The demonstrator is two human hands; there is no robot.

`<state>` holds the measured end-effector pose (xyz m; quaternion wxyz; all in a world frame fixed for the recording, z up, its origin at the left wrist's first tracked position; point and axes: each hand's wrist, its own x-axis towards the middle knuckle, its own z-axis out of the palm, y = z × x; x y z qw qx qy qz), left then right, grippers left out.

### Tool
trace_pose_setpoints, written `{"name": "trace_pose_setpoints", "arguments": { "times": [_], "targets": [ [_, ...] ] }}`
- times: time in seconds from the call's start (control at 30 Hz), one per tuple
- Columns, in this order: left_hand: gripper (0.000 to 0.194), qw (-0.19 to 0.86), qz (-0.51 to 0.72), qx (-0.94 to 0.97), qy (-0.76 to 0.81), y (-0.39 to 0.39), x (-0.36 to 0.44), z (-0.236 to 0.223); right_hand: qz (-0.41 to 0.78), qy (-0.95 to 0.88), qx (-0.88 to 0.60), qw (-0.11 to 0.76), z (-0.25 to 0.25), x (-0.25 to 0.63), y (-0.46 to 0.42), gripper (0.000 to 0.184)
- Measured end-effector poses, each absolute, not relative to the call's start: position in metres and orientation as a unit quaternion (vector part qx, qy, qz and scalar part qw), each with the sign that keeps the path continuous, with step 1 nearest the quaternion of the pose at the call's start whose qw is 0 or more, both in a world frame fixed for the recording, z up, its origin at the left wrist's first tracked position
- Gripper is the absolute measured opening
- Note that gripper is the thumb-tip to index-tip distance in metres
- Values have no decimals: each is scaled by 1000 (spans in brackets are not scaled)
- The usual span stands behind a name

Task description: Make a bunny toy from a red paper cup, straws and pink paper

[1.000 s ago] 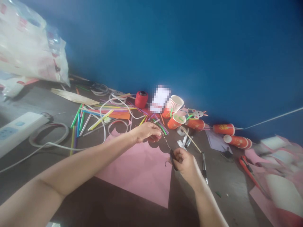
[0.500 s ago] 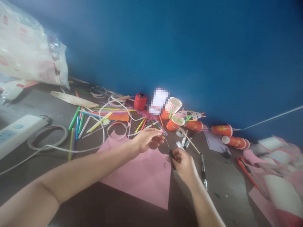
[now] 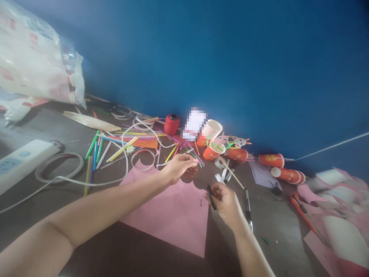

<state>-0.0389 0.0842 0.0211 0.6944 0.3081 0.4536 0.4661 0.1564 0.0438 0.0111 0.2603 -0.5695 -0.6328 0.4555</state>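
Observation:
My right hand (image 3: 221,198) is closed round the black handles of a pair of scissors (image 3: 211,197). Their thin blades point up and away, toward my other hand. The fingers of my left hand (image 3: 184,167) are pinched together on a small piece of pink paper (image 3: 196,162), mostly hidden by the fingertips. Below both hands a large pink sheet of paper (image 3: 173,219) lies flat on the dark table, with curved cut-outs along its far edge and a small dark mark near its right side.
Coloured straws (image 3: 123,148), a white cable (image 3: 127,169) and a red thread spool (image 3: 172,124) lie beyond my left arm. Red paper cups (image 3: 213,151), a pen (image 3: 248,207) and a red utility knife (image 3: 307,215) are to the right, before paper scraps (image 3: 346,231). A power strip (image 3: 25,159) sits left.
The scissor blades have drawn slightly back from my left fingertips, and my right hand has shifted a little. My left hand still pinches the pink piece. The view has moved slightly.

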Motion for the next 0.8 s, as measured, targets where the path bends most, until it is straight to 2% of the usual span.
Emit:
{"name": "trace_pose_setpoints", "arguments": {
  "times": [0.43,0.8],
  "targets": [
    [12,627,447,445,457,90,-47,18,463,-639,-568,232,20,161,45,32],
    [12,703,440,353,434,92,-50,17,469,-634,-566,240,16,162,45,33]
  ]
}}
